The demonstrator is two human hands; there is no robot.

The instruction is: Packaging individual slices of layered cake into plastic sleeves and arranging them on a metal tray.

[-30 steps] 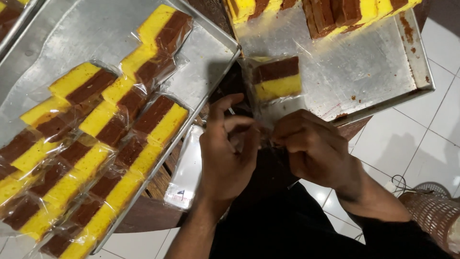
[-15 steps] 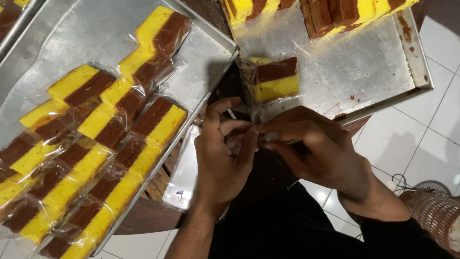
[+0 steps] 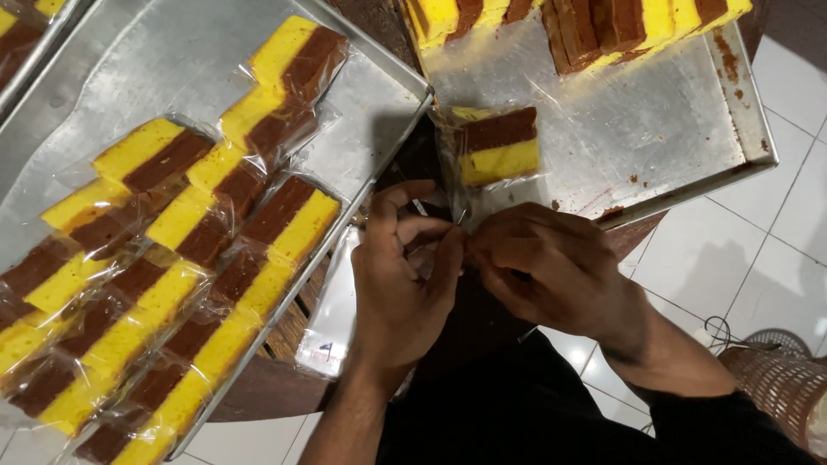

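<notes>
**Inspector:** Where the view is widest, the left metal tray (image 3: 155,60) takes up most of the frame; it carries rows of wrapped cake slices (image 3: 172,258), each half yellow and half brown, in clear film. What lies to the right?

**Assistant:** A second metal tray (image 3: 655,129), with crumbs on its bare surface. Unwrapped blocks of layered cake (image 3: 594,21) stand along its far edge. Between the two trays a stack of clear bags (image 3: 332,319) hangs below the table's edge.

**Inspector:** And the item in hand?

**Assistant:** One bagged cake slice (image 3: 500,146) lies at the near-left corner of the right tray, brown layer away from the person, yellow layer nearer. Its open plastic end trails towards the person.

**Inspector:** State of the hands?

**Assistant:** The left hand (image 3: 401,275) and right hand (image 3: 547,267) meet just below that slice, fingertips touching. Both are pinched closed on the loose end of the bag's plastic. Whatever else sits between the fingers is too small to tell.
</notes>
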